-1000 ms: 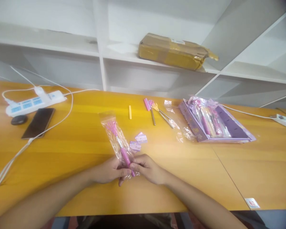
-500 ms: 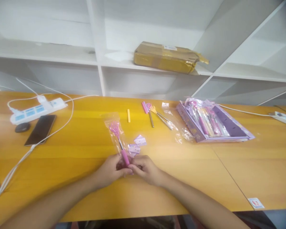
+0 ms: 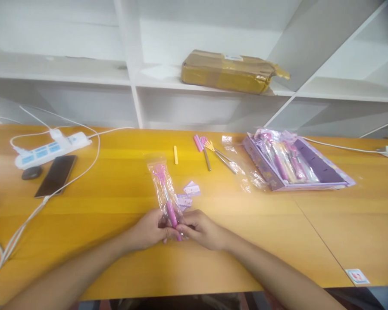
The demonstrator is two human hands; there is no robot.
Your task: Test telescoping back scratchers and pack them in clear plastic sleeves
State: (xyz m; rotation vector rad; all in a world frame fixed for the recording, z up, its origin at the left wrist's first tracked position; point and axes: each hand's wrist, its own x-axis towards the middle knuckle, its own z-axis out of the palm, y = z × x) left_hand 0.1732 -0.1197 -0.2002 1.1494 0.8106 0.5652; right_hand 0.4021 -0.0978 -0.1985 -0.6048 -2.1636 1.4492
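A pink hand-shaped back scratcher (image 3: 171, 213) with a metal shaft lies inside a clear plastic bag (image 3: 156, 160), its claw end pointing away from me. My left hand (image 3: 155, 230) pinches the bag and handle from the left. My right hand (image 3: 198, 229) grips the same handle end from the right, thumb on top. Just beyond the hands are small purple-and-white cards (image 3: 191, 189). Farther off lie a yellow back scratcher (image 3: 209, 146) and a pink one (image 3: 206, 157), with loose pink handle sleeves (image 3: 198, 143) and a yellow sleeve (image 3: 175, 155).
At the right stands an open purple box (image 3: 280, 186) of bagged scratchers, with clear wrappers (image 3: 258, 180) beside it. A power strip (image 3: 53, 148), phone (image 3: 56, 175), black mouse-like object (image 3: 32, 172) and white cables occupy the left. A taped carton (image 3: 226, 73) rests on the shelf.
The plastic bag now covers the scratcher down to its handle end, where the handle looked bare before. Both hands stay almost in place. The view has shifted slightly.
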